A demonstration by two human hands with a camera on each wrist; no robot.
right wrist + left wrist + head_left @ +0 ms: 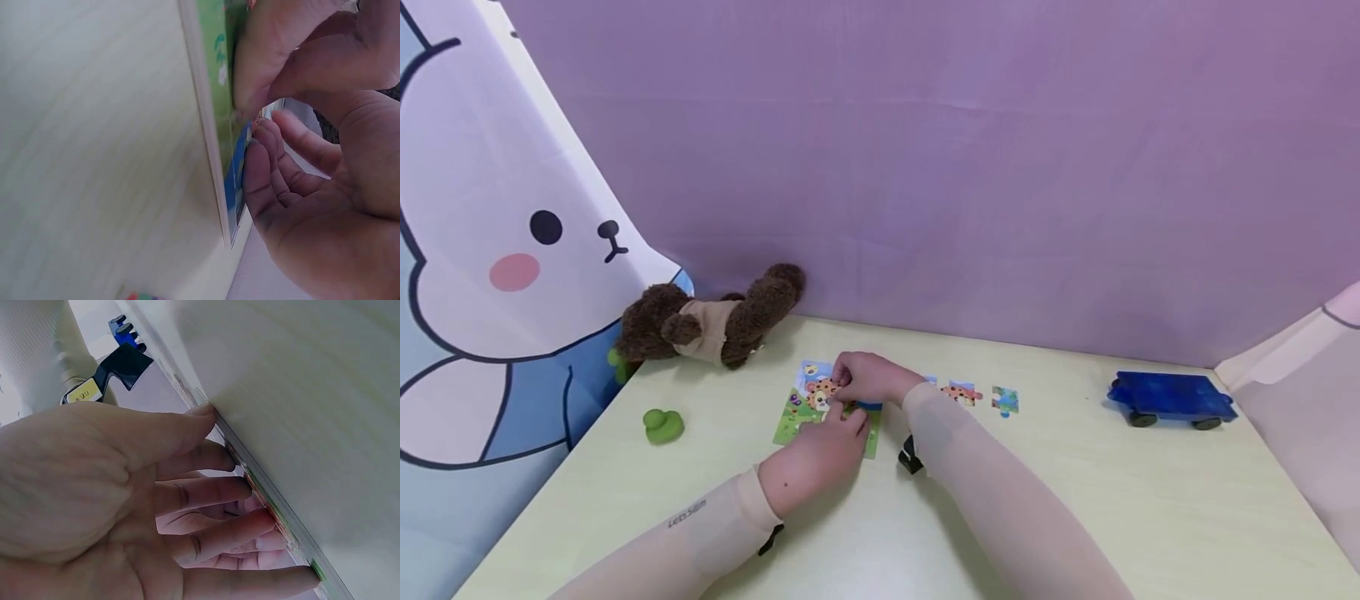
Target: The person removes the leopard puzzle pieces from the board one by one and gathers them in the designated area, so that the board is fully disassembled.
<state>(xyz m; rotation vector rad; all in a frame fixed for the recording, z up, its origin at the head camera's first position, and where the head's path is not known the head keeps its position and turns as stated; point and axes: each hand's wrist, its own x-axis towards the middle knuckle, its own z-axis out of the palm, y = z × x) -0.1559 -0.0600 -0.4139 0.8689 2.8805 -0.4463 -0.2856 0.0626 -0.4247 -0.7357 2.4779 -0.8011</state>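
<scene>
A jigsaw board (786,429) with a spotted cartoon animal on a green and blue ground lies on the table. My left hand (823,454) rests over its lower part, and in the left wrist view its fingers (219,534) reach out and touch the board face. Curled above the upper right part, my right hand (876,379) holds a puzzle piece at the board, mostly covered by its fingers. A blue patch (236,165) shows beside its fingertips. To the right lie loose puzzle pieces, one spotted (961,393) and one blue-green (1005,401).
A brown teddy bear (707,329) lies at the back left. A green toy duck (662,426) sits left of the board. At the far right stands a blue toy wagon (1172,396). A purple cloth (962,183) rises behind the table (1060,492).
</scene>
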